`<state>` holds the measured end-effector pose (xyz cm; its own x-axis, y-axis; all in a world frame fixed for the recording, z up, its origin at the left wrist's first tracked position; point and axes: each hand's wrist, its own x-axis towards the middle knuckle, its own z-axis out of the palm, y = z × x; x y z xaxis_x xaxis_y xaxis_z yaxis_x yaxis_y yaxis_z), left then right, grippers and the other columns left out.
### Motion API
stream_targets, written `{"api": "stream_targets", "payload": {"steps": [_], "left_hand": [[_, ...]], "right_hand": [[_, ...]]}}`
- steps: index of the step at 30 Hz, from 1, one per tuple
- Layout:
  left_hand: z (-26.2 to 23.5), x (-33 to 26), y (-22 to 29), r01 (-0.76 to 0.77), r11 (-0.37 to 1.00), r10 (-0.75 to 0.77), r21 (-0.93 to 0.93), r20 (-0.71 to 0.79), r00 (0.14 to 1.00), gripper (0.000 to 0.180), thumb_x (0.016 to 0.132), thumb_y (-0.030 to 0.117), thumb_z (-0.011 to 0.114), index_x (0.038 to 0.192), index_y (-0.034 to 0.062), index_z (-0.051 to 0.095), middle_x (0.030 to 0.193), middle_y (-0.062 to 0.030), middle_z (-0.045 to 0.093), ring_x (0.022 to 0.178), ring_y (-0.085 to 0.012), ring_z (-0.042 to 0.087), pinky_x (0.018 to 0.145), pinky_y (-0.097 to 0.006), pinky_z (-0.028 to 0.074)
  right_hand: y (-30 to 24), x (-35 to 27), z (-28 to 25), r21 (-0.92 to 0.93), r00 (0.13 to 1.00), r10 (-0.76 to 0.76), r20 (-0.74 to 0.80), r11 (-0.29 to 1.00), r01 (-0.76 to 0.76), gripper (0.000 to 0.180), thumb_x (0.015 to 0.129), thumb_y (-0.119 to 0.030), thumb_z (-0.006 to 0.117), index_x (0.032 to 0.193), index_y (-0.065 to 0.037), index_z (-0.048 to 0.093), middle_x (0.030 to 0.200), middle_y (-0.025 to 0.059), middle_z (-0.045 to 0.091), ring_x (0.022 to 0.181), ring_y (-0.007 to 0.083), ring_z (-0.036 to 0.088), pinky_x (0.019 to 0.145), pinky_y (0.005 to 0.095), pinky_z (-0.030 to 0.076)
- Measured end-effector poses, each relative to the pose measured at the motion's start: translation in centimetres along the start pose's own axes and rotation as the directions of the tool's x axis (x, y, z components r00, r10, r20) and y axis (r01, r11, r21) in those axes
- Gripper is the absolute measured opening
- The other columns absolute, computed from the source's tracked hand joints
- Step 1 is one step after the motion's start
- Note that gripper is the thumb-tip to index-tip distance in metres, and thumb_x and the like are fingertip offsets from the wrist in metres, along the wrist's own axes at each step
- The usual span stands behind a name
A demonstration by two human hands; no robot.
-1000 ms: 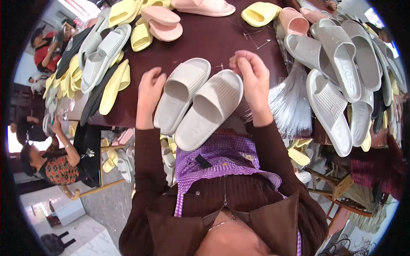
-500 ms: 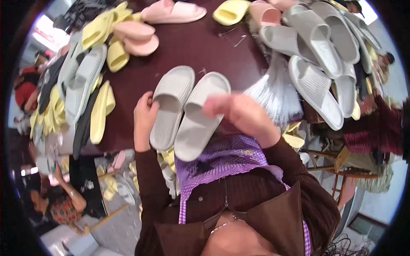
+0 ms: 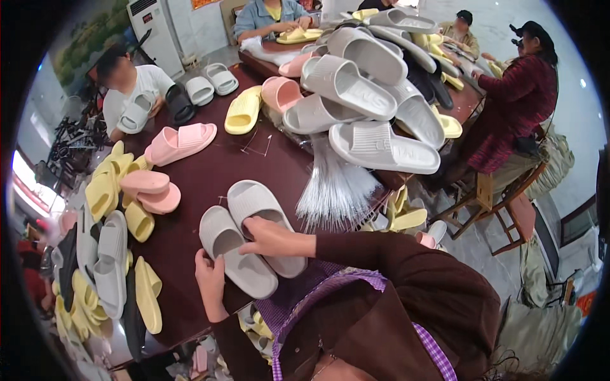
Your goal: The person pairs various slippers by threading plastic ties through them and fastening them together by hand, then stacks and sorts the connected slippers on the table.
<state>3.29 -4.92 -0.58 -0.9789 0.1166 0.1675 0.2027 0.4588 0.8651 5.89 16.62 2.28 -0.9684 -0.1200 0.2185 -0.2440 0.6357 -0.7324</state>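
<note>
Likely aligning: grey slides (image 3: 246,272), table's (image 3: 175,286) near edge.
Your right hand (image 3: 273,238) spreads loosely across both; left hand (image 3: 210,274) curls at outer rim, grip unclear. Next wants a steady hold.

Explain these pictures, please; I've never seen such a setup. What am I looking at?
There's no machine: the left hand and right hand belong to a person wearing a wide fisheye camera on the head. It looks down and bends straight edges. The left hand touches the side of one grey slipper, and the right hand lies across it and a second grey slipper. Around them on the dark red table are pink slippers, yellow slippers, a bundle of whitish strands and a heap of grey slippers. Other people are nearby.
</note>
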Motion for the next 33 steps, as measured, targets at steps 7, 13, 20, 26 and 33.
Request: {"api": "stream_targets", "payload": {"steps": [7,13,20,26,33], "left_hand": [[-1.1,-1.4,2.3,0.283,0.884,-0.246,-0.372,0.145,0.958,0.025,0.089,0.016,0.059,0.105,-0.0019,0.054,0.074,-0.0035,0.056,0.056,-0.0068,0.051,0.044,-0.019,0.039],[-2.1,-0.5,2.2,0.215,0.831,-0.168,-0.513,0.136,0.976,0.021,0.093,0.018,0.055,0.105,0.0003,0.056,0.074,-0.0032,0.057,0.055,-0.0064,0.050,0.043,-0.019,0.038],[-1.0,0.6,-0.6,0.246,0.820,-0.262,-0.518,0.044,0.964,0.018,0.094,0.018,0.055,0.099,0.0014,0.060,0.069,-0.0019,0.056,0.052,-0.0054,0.048,0.042,-0.019,0.036],[-2.1,0.1,1.5,0.241,0.848,-0.320,-0.471,-0.094,0.943,0.020,0.094,0.017,0.053,0.100,-0.0007,0.061,0.071,-0.0028,0.056,0.053,-0.0083,0.049,0.045,-0.022,0.038],[-3.1,-1.4,-0.9,0.135,0.881,-0.304,-0.454,-0.324,0.896,0.019,0.092,0.013,0.055,0.105,-0.0008,0.058,0.080,-0.0031,0.058,0.064,-0.0083,0.054,0.052,-0.021,0.044]], "right_hand": [[1.5,2.4,0.7,-0.097,0.985,-0.078,-0.154,0.993,0.063,0.026,0.080,-0.017,0.061,0.087,0.005,0.048,0.089,0.0257,0.058,0.079,0.0445,0.058,0.069,0.0486,0.048],[-1.7,4.2,-9.5,-0.236,0.966,-0.167,-0.196,0.964,0.119,0.025,0.077,-0.019,0.062,0.088,0.000,0.050,0.088,0.0219,0.058,0.080,0.0397,0.059,0.069,0.0473,0.048],[-1.6,11.9,-32.5,-0.646,0.856,-0.348,-0.381,0.763,0.023,0.016,0.079,-0.014,0.056,0.082,0.000,0.064,0.083,0.0190,0.066,0.073,0.0334,0.063,0.067,0.0406,0.050],[15.6,17.4,-54.7,-0.881,0.918,-0.257,-0.302,0.442,-0.166,0.017,0.088,-0.013,0.055,0.097,-0.002,0.064,0.090,0.0133,0.064,0.084,0.0262,0.059,0.072,0.0378,0.047],[30.8,14.8,-59.9,-0.845,0.950,-0.249,-0.191,0.534,-0.030,0.031,0.093,-0.019,0.043,0.105,0.001,0.063,0.093,0.0212,0.066,0.089,0.0362,0.062,0.076,0.0411,0.047]]}}
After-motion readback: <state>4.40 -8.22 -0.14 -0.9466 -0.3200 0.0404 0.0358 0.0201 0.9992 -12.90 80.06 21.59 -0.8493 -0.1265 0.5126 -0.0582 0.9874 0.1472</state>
